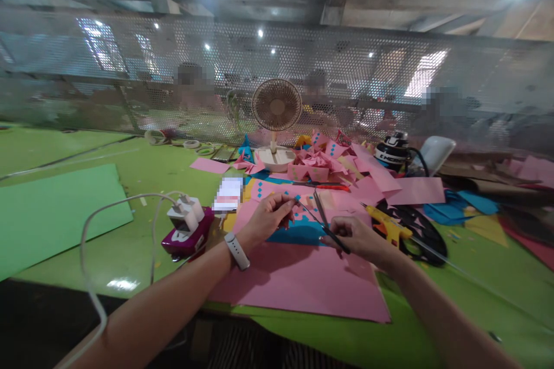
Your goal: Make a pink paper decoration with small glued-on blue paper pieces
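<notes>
My left hand (269,216) is closed in a pinch on a small piece of paper (289,214), held just above a large pink paper sheet (303,282). My right hand (357,237) grips black-handled scissors (322,218), whose blades stand apart and point up and left toward the pinched piece. A white band is on my left wrist (236,250). A blue sheet (298,233) lies under both hands.
A small desk fan (276,121) stands behind a heap of pink cut paper (329,164). A yellow glue gun (389,226) lies at right, a magenta power strip with white chargers (188,228) at left, a green sheet (52,213) farther left. People sit behind a perforated screen.
</notes>
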A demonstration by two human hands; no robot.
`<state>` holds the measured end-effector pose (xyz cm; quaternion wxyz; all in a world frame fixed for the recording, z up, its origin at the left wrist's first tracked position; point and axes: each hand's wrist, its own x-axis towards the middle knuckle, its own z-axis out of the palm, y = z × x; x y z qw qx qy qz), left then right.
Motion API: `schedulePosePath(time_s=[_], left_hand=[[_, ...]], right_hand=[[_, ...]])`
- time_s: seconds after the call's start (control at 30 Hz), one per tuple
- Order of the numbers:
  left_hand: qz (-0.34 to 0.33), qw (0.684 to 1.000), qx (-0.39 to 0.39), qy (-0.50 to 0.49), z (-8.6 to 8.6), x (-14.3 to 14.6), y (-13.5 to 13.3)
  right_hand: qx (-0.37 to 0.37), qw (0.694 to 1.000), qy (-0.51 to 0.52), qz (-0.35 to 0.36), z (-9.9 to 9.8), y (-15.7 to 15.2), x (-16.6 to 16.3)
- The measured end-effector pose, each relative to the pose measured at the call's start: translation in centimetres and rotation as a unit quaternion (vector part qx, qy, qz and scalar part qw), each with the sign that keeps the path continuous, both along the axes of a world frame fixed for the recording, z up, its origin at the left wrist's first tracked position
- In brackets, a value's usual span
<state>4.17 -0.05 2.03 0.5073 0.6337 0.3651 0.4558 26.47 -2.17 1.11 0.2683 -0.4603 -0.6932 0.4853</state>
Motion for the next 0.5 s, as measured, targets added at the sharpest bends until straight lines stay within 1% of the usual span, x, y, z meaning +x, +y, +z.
schedulePosePath(time_s=[0.3,0.5], left_hand=[[0.003,1.0,-0.001,-0.001,-0.1,0.02,0.08],[0.006,1.0,-0.004,-0.002,-0.27,0.02,0.2]], right_hand=[[0.004,1.0,-0.002,-0.002,-0.11,-0.05,0.04],[0.011,1.0,0.003,-0.01,-0.68,0.4,0.23]])
